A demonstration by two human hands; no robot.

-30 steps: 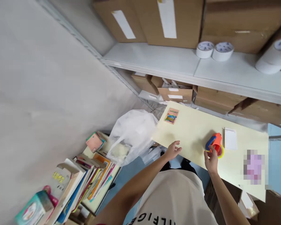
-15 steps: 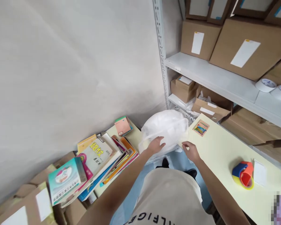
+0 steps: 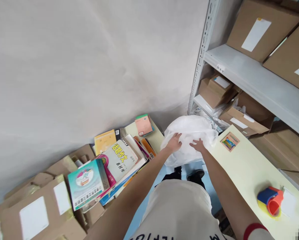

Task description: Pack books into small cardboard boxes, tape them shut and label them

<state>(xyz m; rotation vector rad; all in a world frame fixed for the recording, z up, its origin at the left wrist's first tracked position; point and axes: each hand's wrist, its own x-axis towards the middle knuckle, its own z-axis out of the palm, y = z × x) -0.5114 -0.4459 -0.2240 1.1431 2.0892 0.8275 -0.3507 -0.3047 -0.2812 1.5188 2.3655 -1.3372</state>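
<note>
A puffed-up white plastic bag (image 3: 189, 126) fills the gap between the two tables, with pale folds over its top. My left hand (image 3: 174, 142) rests at the left front of the bag, its fingers apart and reaching forward. On the bag's right front is my right hand (image 3: 197, 145), fingers spread and pointing inward. Both hands appear to touch the plastic, and neither visibly grips it. What the bag holds, if anything, cannot be made out.
Piled books (image 3: 122, 160) and small pink booklets (image 3: 144, 125) occupy the left table, beside cardboard boxes (image 3: 34, 213). Tape rolls on a red and blue holder (image 3: 271, 201) and a picture card (image 3: 229, 141) lie on the right table (image 3: 241, 170). Metal shelving (image 3: 254, 73) holds cartons behind it.
My right hand has moved from the bag's right edge inward onto its front, and its fingers have spread. My left hand stays on the bag. The view has shifted left.
</note>
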